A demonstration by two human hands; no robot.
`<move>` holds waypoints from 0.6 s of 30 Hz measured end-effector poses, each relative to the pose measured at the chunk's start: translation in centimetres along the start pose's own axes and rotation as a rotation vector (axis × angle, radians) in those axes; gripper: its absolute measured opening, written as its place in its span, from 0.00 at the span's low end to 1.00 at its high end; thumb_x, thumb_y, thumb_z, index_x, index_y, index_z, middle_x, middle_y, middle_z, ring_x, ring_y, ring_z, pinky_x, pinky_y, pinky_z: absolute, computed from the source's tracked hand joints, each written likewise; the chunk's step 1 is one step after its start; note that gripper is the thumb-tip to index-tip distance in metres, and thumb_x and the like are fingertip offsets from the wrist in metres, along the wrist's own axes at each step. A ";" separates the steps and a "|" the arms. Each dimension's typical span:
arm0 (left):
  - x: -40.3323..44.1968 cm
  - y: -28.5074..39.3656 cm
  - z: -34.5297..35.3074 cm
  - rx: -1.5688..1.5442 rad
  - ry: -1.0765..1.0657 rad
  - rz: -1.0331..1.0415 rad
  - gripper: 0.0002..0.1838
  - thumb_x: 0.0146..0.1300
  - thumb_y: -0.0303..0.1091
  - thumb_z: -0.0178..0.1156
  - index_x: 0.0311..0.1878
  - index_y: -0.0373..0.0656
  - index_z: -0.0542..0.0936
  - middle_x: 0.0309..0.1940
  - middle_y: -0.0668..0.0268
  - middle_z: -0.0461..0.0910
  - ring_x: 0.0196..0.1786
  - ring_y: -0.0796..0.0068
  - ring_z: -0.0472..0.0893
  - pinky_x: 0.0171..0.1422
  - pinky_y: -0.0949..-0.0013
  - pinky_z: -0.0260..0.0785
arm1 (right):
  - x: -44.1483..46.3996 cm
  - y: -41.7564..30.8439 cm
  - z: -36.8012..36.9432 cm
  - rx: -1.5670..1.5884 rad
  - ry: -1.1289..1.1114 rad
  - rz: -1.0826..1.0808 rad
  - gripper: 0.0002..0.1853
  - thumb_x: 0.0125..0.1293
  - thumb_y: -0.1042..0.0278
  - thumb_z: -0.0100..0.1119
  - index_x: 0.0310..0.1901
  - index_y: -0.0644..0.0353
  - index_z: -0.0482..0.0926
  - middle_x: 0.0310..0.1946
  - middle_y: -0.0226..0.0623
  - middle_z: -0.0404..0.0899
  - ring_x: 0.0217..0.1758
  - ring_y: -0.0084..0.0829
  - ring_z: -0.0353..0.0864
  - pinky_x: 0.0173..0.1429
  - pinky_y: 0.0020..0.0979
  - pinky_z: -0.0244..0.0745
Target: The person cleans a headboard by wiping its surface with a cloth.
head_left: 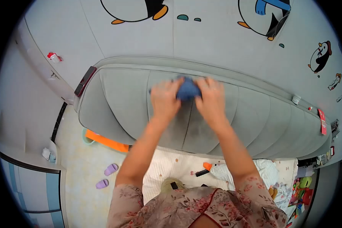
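A bunched blue cloth (189,89) is gripped between my two hands, in front of the grey padded headboard (250,110). My left hand (165,97) is closed on the cloth's left side, and my right hand (211,95) on its right side. Both hands are slightly blurred. Whether the cloth touches the padding I cannot tell. Beneath my arms lies a cream bed cover (155,163) with small prints.
A dark red box (85,81) rests on the headboard's left end; a white cup-like item (296,99) and a red card (322,121) are towards its right. Purple slippers (111,169) and an orange item (106,141) are left of the bed. Toys (304,182) lie at right.
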State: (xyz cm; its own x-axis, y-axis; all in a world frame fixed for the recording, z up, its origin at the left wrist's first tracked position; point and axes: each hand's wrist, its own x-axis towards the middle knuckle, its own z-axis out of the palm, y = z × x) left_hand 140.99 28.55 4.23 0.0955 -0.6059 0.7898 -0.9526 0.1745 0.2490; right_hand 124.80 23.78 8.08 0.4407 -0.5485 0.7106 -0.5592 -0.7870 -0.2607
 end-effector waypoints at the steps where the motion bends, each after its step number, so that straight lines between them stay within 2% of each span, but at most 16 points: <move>1: 0.9 -1.4 1.1 -0.008 -0.004 -0.005 0.29 0.40 0.25 0.66 0.52 0.51 0.85 0.30 0.63 0.82 0.37 0.60 0.80 0.42 0.57 0.65 | 2.1 0.0 1.1 -0.039 0.071 -0.013 0.18 0.47 0.75 0.65 0.44 0.56 0.78 0.36 0.39 0.74 0.43 0.46 0.76 0.46 0.44 0.65; 3: 1.5 -3.8 4.1 0.052 -0.037 -0.068 0.29 0.41 0.20 0.63 0.52 0.46 0.84 0.34 0.61 0.83 0.39 0.56 0.80 0.46 0.53 0.68 | 0.9 1.0 5.6 -0.103 0.096 -0.036 0.18 0.46 0.74 0.65 0.42 0.56 0.77 0.35 0.38 0.73 0.42 0.44 0.75 0.45 0.44 0.65; 4: 0.1 -3.0 4.2 0.068 0.048 0.009 0.29 0.39 0.22 0.63 0.52 0.45 0.84 0.32 0.63 0.81 0.36 0.59 0.78 0.43 0.57 0.65 | 0.7 1.9 7.6 -0.161 0.133 -0.060 0.17 0.45 0.74 0.65 0.40 0.56 0.77 0.34 0.38 0.73 0.41 0.43 0.75 0.44 0.43 0.64; 5: -1.8 -2.9 4.5 0.046 0.047 -0.003 0.29 0.37 0.23 0.64 0.51 0.44 0.84 0.30 0.64 0.79 0.35 0.60 0.77 0.42 0.58 0.64 | -1.2 1.6 8.1 -0.130 0.093 -0.041 0.16 0.44 0.73 0.65 0.38 0.56 0.77 0.32 0.37 0.72 0.40 0.42 0.75 0.44 0.42 0.64; 8: -8.2 -2.0 5.2 -0.039 0.084 -0.003 0.32 0.33 0.26 0.64 0.51 0.41 0.84 0.26 0.67 0.75 0.31 0.63 0.75 0.40 0.60 0.61 | -7.2 0.3 7.8 -0.033 0.048 -0.045 0.16 0.41 0.72 0.66 0.36 0.55 0.76 0.30 0.36 0.70 0.37 0.39 0.74 0.43 0.41 0.63; 12: -15.0 -0.3 4.7 -0.085 0.023 -0.034 0.28 0.33 0.25 0.63 0.47 0.43 0.85 0.27 0.66 0.79 0.32 0.63 0.77 0.39 0.59 0.63 | -13.1 0.1 6.3 -0.005 -0.132 -0.063 0.19 0.38 0.72 0.68 0.36 0.55 0.77 0.32 0.36 0.73 0.39 0.39 0.75 0.43 0.41 0.64; 13: -15.8 0.1 4.1 -0.082 0.045 -0.019 0.28 0.33 0.25 0.63 0.47 0.43 0.85 0.27 0.66 0.79 0.32 0.63 0.77 0.39 0.59 0.63 | -13.2 0.6 5.3 -0.012 -0.111 -0.078 0.19 0.38 0.72 0.68 0.36 0.55 0.77 0.32 0.36 0.73 0.39 0.39 0.75 0.43 0.41 0.64; 14: -16.5 0.7 3.6 -0.139 -0.053 -0.073 0.28 0.34 0.25 0.64 0.47 0.43 0.85 0.29 0.64 0.81 0.34 0.62 0.79 0.40 0.58 0.65 | -13.1 1.1 4.0 0.038 -0.209 -0.099 0.19 0.39 0.72 0.68 0.37 0.55 0.77 0.32 0.35 0.73 0.40 0.39 0.76 0.43 0.41 0.64; 15: -16.8 1.5 3.3 -0.202 -0.165 -0.134 0.27 0.35 0.24 0.64 0.48 0.43 0.85 0.31 0.62 0.83 0.36 0.60 0.81 0.42 0.58 0.67 | -13.2 1.2 2.6 0.088 -0.320 -0.109 0.19 0.39 0.73 0.68 0.37 0.54 0.77 0.33 0.35 0.73 0.41 0.39 0.77 0.43 0.41 0.65; 18: -8.8 2.5 1.6 -0.282 -0.068 -0.075 0.23 0.43 0.24 0.65 0.48 0.42 0.85 0.40 0.56 0.86 0.43 0.54 0.84 0.49 0.56 0.72 | -7.3 1.7 -1.5 -0.038 -0.218 -0.135 0.16 0.45 0.73 0.65 0.40 0.53 0.78 0.35 0.37 0.74 0.43 0.42 0.78 0.47 0.43 0.67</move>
State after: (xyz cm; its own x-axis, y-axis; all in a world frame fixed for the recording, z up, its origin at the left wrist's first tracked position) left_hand 137.25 33.08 -3.01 0.1339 -0.6741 0.7264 -0.8250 0.3303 0.4586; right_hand 119.57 26.87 3.39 0.6517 -0.4907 0.5784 -0.5092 -0.8482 -0.1459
